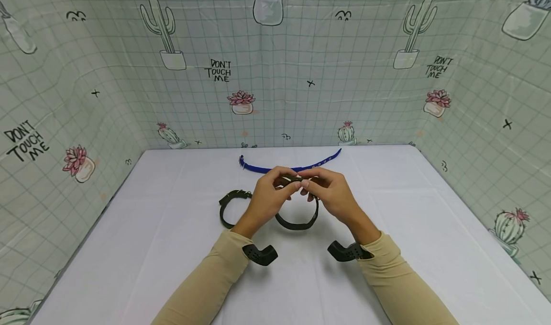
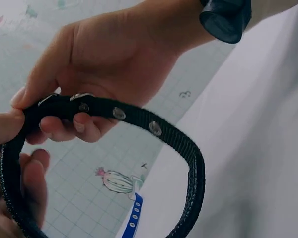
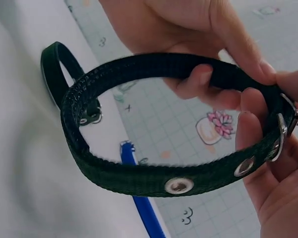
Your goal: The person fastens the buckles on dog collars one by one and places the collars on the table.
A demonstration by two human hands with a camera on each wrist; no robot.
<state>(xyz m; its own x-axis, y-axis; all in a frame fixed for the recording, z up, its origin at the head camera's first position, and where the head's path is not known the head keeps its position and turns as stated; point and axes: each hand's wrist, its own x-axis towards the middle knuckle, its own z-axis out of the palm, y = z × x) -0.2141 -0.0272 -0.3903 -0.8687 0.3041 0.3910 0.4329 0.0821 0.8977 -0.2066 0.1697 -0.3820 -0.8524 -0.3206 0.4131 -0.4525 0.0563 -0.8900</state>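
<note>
Both hands hold a dark green webbing collar [image 1: 297, 227], which hangs below them as a loop. My left hand [image 1: 263, 198] pinches one side of its upper end between thumb and fingers. My right hand [image 1: 337, 200] pinches the other side, the two thumb tips meeting there. The right wrist view shows the metal buckle [image 3: 278, 139] at the right fingers, with metal-ringed holes along the band. In the left wrist view, the right hand's thumb presses on the strap beside the buckle. Fingers hide part of the strap end.
Another dark green collar [image 1: 224, 215], also looped, lies on the white table [image 1: 172, 267] left of the held one, partly behind the left hand. A blue collar [image 1: 258, 169] lies stretched out at the back. Cactus-print cloth [image 1: 275, 57] surrounds the table's back and sides.
</note>
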